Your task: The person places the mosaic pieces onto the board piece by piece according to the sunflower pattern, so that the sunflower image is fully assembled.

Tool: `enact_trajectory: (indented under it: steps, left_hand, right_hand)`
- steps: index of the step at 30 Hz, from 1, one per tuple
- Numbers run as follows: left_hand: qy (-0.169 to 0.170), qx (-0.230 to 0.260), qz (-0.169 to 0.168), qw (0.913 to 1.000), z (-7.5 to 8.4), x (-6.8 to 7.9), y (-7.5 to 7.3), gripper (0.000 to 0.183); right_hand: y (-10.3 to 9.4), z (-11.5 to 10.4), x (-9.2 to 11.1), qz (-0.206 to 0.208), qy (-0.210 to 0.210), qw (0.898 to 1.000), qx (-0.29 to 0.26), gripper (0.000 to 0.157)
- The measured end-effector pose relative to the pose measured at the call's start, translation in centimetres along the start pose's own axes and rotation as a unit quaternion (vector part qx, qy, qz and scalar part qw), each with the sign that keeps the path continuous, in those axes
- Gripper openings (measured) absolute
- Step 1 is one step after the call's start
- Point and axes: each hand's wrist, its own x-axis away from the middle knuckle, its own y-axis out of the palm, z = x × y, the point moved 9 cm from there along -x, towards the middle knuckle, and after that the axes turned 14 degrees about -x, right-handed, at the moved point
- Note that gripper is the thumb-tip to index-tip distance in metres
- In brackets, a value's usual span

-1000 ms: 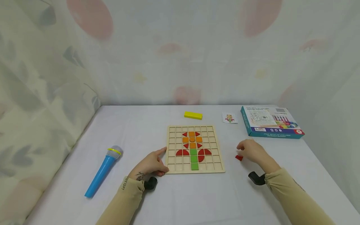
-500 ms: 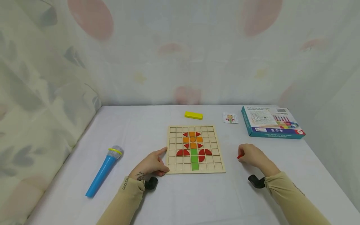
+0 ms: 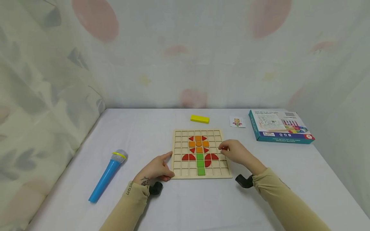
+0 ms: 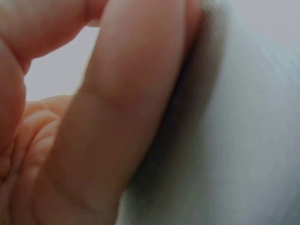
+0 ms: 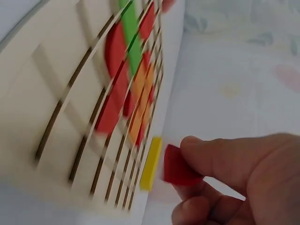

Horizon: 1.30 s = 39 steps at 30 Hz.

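Observation:
A square wooden grid board [image 3: 177, 172] lies on the table. In its grid sit orange tiles [image 3: 192, 144], small red triangles [image 3: 204, 138], a column of green squares [image 3: 200, 164] and several red rounded pieces [image 3: 214, 157]. My left hand [image 3: 153, 168] rests at the board's left side, with a straight index finger at the edge and the thumb by the near corner. Over the right edge of the board is my right hand [image 3: 238, 154]. Between its thumb and fingers it pinches a red quarter-circle piece [image 5: 180, 168], seen in the right wrist view.
Behind the board lies a yellow block [image 3: 199, 119], with a small pattern card [image 3: 237, 122] to its right. A flat cardboard box [image 3: 280, 126] is at the back right. A blue toy microphone [image 3: 108, 175] lies on the left. A curtain rises behind the table.
My right hand has picked up the red piece from the table and moved left with it to the board's right edge. The left hand has stayed at the board.

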Motion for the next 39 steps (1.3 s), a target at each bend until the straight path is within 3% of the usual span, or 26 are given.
enact_trajectory:
  steps: [2,7,12,17,30,39]
  left_hand:
    - [-0.002,-0.001,-0.003,1.0,-0.1,0.0,0.1,0.096]
    - [0.003,-0.001,-0.001,1.0,-0.2,-0.1,0.1,0.096]
    - [0.023,-0.011,0.0,0.9997,0.2,0.0,-0.1,0.096]
    - [0.027,-0.011,0.0,0.9996,0.4,0.2,-0.2,0.096]
    - [0.017,-0.001,-0.001,0.9999,-0.1,0.0,-0.1,0.097]
    - [0.019,0.012,-0.006,0.9997,0.0,0.0,0.1,0.097]
  right_hand:
    - [0.8,-1.1,-0.6,0.009,-0.004,1.0,-0.026,0.003]
    - [3.3,-3.5,-1.9,0.013,-0.013,0.996,-0.085,0.005]
    - [6.3,-5.3,-2.6,-0.022,-0.032,0.995,-0.095,0.027]
    - [8.3,-5.6,-3.1,-0.025,-0.039,0.996,-0.079,0.009]
    - [9.4,-5.3,-3.0,-0.022,-0.017,0.999,-0.045,0.021]
    - [9.3,-4.9,-2.9,-0.012,-0.004,1.0,0.021,0.021]
